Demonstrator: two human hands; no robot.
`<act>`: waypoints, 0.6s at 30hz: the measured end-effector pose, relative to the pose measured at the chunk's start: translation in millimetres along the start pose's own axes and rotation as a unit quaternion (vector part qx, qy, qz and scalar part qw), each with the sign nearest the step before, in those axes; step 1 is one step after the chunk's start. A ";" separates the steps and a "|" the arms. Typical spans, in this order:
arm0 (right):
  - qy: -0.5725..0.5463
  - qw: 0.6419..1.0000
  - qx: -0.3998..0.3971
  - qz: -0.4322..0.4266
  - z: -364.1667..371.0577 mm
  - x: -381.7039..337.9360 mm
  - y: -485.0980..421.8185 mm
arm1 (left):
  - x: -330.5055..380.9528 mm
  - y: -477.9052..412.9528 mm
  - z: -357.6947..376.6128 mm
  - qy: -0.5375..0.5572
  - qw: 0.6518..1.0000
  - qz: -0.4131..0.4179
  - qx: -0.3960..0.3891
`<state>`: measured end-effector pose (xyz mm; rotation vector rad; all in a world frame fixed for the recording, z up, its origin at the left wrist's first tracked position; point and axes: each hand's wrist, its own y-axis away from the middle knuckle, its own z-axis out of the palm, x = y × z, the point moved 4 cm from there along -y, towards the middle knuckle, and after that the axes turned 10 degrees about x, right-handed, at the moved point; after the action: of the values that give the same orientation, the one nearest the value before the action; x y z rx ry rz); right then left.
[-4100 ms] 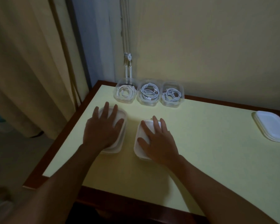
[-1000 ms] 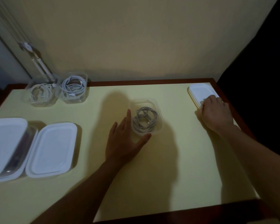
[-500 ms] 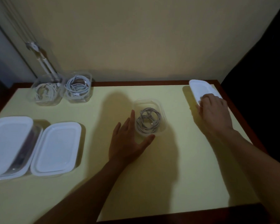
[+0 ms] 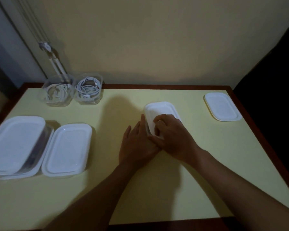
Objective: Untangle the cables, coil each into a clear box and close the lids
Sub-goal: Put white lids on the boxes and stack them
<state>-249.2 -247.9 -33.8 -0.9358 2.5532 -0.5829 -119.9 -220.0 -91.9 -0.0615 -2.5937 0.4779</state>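
A white lid (image 4: 159, 110) lies on top of the clear box in the middle of the table, and the box with its cable is almost wholly hidden beneath it. My right hand (image 4: 173, 137) holds the lid's near end with curled fingers. To the box's left, my left hand (image 4: 137, 144) rests with straight fingers against its side. At the back left stand two lidless clear boxes, one (image 4: 57, 92) and the other (image 4: 88, 90), each with a coiled white cable inside.
Two boxes with white lids on sit at the left, one (image 4: 17, 144) at the table's edge and one (image 4: 68, 148) beside it. A spare white lid (image 4: 222, 106) lies at the back right corner. The yellow table (image 4: 157, 189) ends in a dark wooden rim.
My right hand has carried a white lid from the stack at the right over onto the middle box. My left hand has stayed at the box's left side.
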 end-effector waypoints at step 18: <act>0.114 0.967 -0.171 0.148 35.8 39.2 -20.3 | -7.7 -0.6 5.7 0.121 0.991 -0.060 0.009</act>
<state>-250.2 -297.4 -61.6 -0.5907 2.9907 -0.1713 -115.9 -223.4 -100.0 0.0418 -2.3396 0.4228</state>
